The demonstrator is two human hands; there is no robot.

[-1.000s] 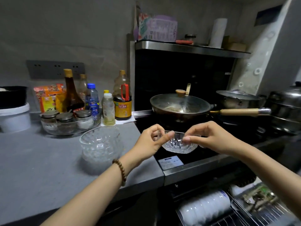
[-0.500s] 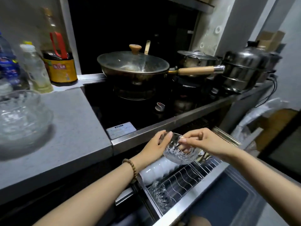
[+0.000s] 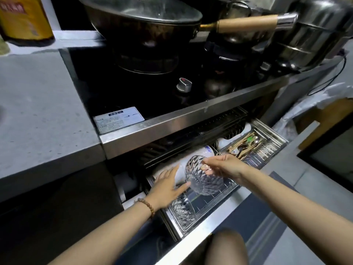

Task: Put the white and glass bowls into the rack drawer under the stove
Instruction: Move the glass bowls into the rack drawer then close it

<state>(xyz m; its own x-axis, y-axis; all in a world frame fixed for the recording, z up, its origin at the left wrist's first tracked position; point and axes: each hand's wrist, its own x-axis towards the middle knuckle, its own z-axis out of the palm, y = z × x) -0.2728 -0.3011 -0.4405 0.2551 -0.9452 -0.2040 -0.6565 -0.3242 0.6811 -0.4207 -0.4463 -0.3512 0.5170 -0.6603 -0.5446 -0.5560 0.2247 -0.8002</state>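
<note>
As the drawer stands pulled out, right hand (image 3: pixel 225 167): thumb and fingertips pinch the upper rim of a small cut-glass bowl (image 3: pixel 205 180), at the centre of the frame.
Cut-glass bowl: tipped on its side, mouth facing left, low over the wires of the steel rack drawer (image 3: pixel 210 229); whether it rests on the wires, I cannot tell.
Left hand (image 3: pixel 166 185): released, fingers straight and flat against the row of white ceramic bowls (image 3: pixel 194 153) just left of the glass one; a brown bead bracelet (image 3: pixel 147 204) circles the wrist.
White ceramic bowls: lined up on edge along the drawer's back left.
Second cut-glass bowl (image 3: pixel 181 210): standing on edge in the drawer's near left corner, below the left hand.
Right compartment: wooden and metal utensils (image 3: pixel 246 145) lying in a heap.
Stove top above: dark wok with glass lid (image 3: pixel 143 18), wooden handle pointing right; steel stockpot (image 3: pixel 315 35) at upper right.
Left of frame: grey stone counter (image 3: pixel 38 111).
</note>
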